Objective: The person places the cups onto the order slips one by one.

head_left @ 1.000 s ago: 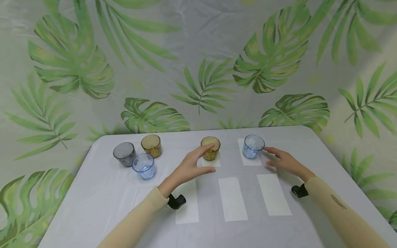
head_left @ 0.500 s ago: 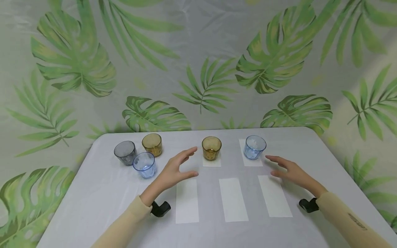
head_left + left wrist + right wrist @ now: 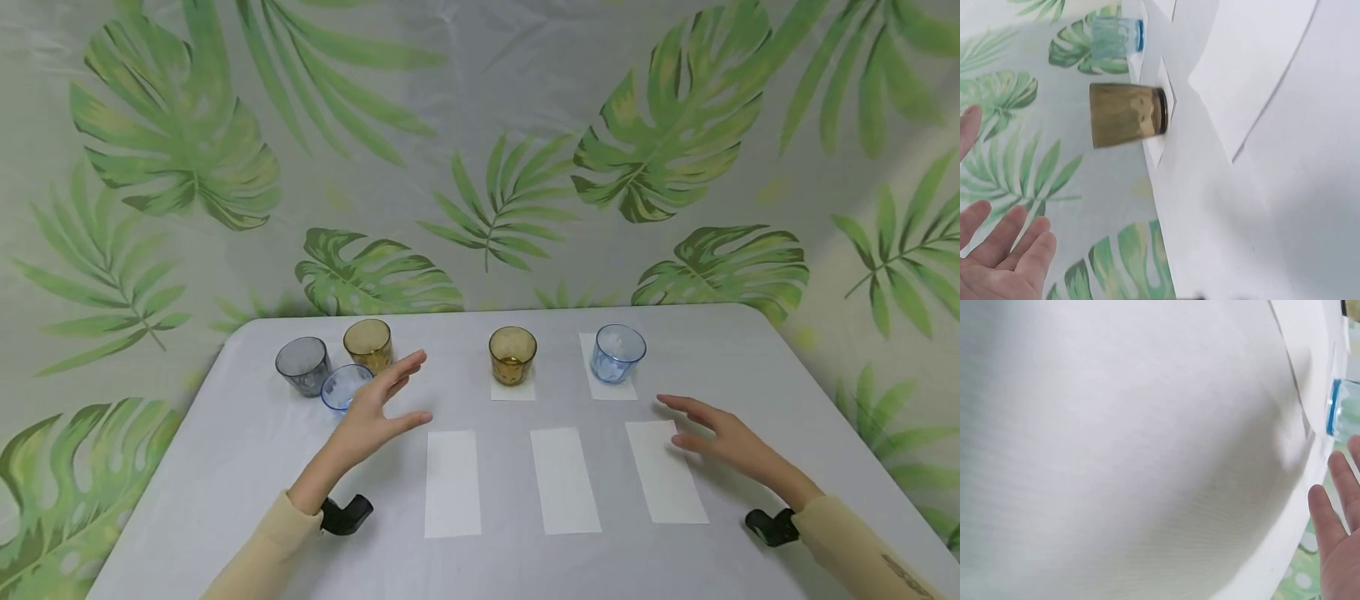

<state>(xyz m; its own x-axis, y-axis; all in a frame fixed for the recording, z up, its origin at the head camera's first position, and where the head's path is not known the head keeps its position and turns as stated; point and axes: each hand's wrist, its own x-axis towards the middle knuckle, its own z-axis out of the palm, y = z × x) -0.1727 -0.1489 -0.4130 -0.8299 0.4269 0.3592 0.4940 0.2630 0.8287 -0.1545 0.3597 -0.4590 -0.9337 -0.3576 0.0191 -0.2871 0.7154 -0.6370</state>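
Note:
My left hand (image 3: 369, 418) is held above the table's left half, thumb apart from the fingers, with nothing in it. Behind it, partly covered, stands a blue glass (image 3: 343, 387). An amber glass (image 3: 367, 340) and a grey glass (image 3: 302, 367) stand close to that one. A second amber glass (image 3: 513, 357) rests on a white paper at the back middle. To its right another blue glass (image 3: 618, 355) stands on its own paper. My right hand (image 3: 731, 442), also holding nothing, hovers near the right front paper (image 3: 667, 473), its fingers pointing left.
Two more white papers, the left one (image 3: 452, 483) and the middle one (image 3: 566, 481), lie in the front row. A white cloth covers the table (image 3: 517, 567). Behind its back edge hangs a leaf-patterned curtain (image 3: 517, 100).
My left hand has moved left from the amber glass at the back middle to in front of the left blue glass. My right hand has drawn back from the right blue glass, toward the lower right.

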